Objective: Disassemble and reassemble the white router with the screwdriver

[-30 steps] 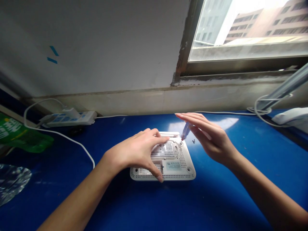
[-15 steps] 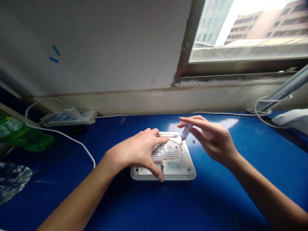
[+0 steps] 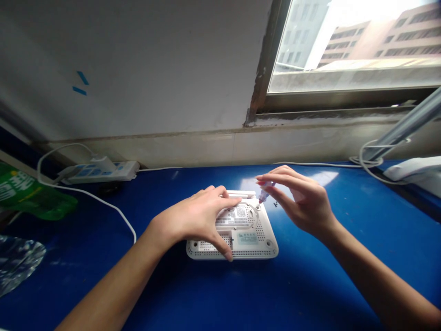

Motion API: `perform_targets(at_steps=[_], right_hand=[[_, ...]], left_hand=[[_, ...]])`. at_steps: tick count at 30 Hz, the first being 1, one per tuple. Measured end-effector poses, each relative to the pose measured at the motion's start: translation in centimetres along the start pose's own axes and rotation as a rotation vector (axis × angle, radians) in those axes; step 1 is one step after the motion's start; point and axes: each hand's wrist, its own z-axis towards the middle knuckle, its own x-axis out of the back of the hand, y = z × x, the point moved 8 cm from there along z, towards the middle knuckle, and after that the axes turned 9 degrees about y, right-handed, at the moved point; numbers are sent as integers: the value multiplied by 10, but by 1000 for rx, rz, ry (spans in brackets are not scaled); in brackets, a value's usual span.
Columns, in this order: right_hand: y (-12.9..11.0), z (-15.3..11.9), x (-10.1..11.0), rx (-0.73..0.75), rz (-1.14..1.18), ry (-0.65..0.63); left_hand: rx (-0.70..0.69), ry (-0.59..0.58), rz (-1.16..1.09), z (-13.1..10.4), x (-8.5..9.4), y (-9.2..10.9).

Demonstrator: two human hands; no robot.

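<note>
A white router [image 3: 261,236] lies with its vented, labelled underside up on the blue table. My left hand [image 3: 196,216] spreads over its left part and grips it, thumb at the near edge and fingers toward the far side. A small screwdriver [image 3: 263,196] with a translucent purplish handle is pinched between the thumb and fingers of my right hand [image 3: 303,197]. It leans, with its tip at the round screw hole in the router's far right corner. Small dark screws [image 3: 275,204] lie on the table just right of that corner. My left hand hides part of the label.
A power strip [image 3: 127,170] with a plugged-in white cable [image 3: 117,210] sits at the back left. A green bottle [image 3: 41,195] and clear crinkled plastic [image 3: 20,262] lie at the left. At the right stands a metal post [image 3: 406,124] wrapped with cable.
The view has shifted slightly. My right fingers now sit a little differently around the screwdriver, covering more of its handle. The router and my left hand keep their places.
</note>
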Motion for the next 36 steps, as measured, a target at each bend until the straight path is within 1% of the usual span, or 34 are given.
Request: perform_targets(at_steps=[1,3,7,8,10,13,15,17,20,21,27,29,33,34,36], right_hand=[[1,0,2,-6,-16,27],[2,-1,1,-20,-15,31],[4,-1,-7,-39,38,-101],[3,-1,-7,-39,46,-116],[1,0,-4,-26,45,-98],[0,0,3,-6,2,-9],[0,0,5,-3,-16,28],[0,0,4,1,-10,15],[0,0,-3,-14,40,-83],[1,0,-3,-26,57,-96],[7,-1,6,-49,9,16],[7,-2,4,-61,15,-5],[9,-5,-7,-137,128,-151],[10,-5,-7,-150,151,-165],[10,-4,-3,-127,154,-133]], left_hand=[[4,-1,-3,0,0,0],[12,0,-3,0,0,-2],[19,4,-2,-1,-1,-5],[18,4,-3,-1,-1,-5],[17,3,-3,0,-2,-6],[21,-3,3,0,-2,-5],[30,-7,4,0,-3,-6],[39,-9,3,-1,-3,-6],[38,-8,-4,-1,-3,-7],[34,-7,-5,-1,-3,-7],[34,-11,-2,-1,-4,-7],[36,-11,-4,0,-4,-7],[32,-5,-5,0,-4,-9],[29,-4,-7,0,-4,-8],[21,-4,-9,1,-4,-8]])
